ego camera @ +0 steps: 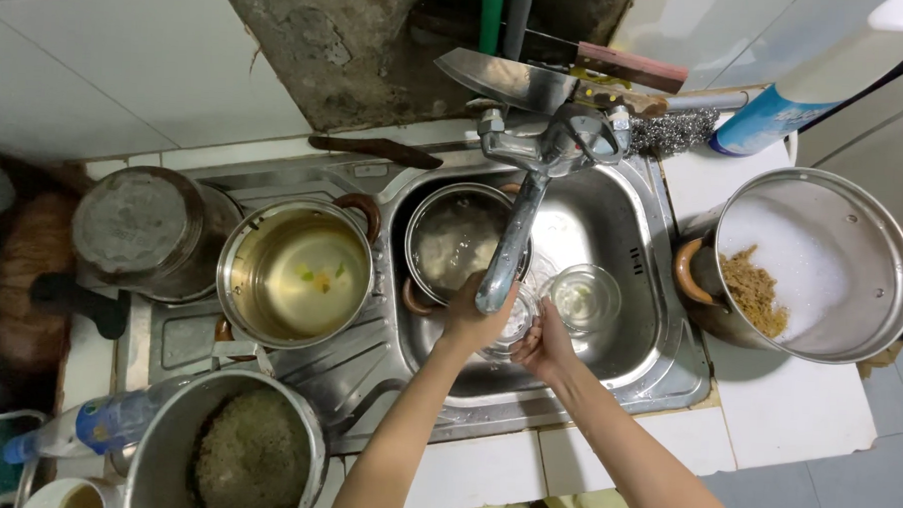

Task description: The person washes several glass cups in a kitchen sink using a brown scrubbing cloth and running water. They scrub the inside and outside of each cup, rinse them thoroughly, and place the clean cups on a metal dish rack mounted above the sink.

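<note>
Both my hands are inside the steel sink, under the spout of the tap. My left hand and my right hand together grip a clear glass bowl, mostly hidden by the spout and my fingers. A second clear glass bowl sits in the sink just right of my hands. A steel pot with cloudy water stands in the sink's left part, touching distance from my left hand.
On the drainboard stands a pot of yellowish liquid, a lidded pot behind it and a pot of grain in front. A large foamy pot with a scourer is at right. Knives rest behind the tap.
</note>
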